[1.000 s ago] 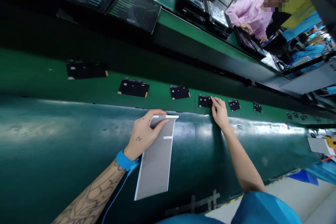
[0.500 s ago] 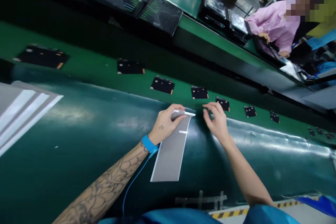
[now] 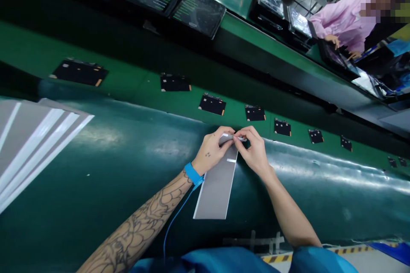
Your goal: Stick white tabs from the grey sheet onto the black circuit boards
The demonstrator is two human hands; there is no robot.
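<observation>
From my remote seat I have the grey strip (image 3: 214, 194) in the middle of the head view, above the surface (image 3: 134, 196), its length running from the hands back toward the wearer's body. I can't tell whether its near end touches down. The left hand (image 3: 212, 150) pinches the far end between thumb and fingers, and that end looks bent up there, probably so the corner stands free. The right hand (image 3: 253, 150) pinches at the far right corner, thumb and forefinger closed together right beside the left hand; what sits between those tips is too small for me to make out. With both grips at one end, I judge the left steadies while the right does the fine work, leaving the white tab (image 3: 231, 160) uncovered.

A blue wrist strap (image 3: 193, 173) rings the left wrist, its cord (image 3: 174, 221) led down toward the body, presumably to stay out of the grip. At left, grey sheets (image 3: 28, 145) lie fanned, which I'd guess makes single ones easier to lift. Beyond the hands, black boards (image 3: 255, 113) sit spaced apart along the green belt (image 3: 134, 91), seemingly for reaching one by one. Farther off, a co-worker in a pink sleeve (image 3: 336, 15) sits by wrapped devices (image 3: 270, 0).
</observation>
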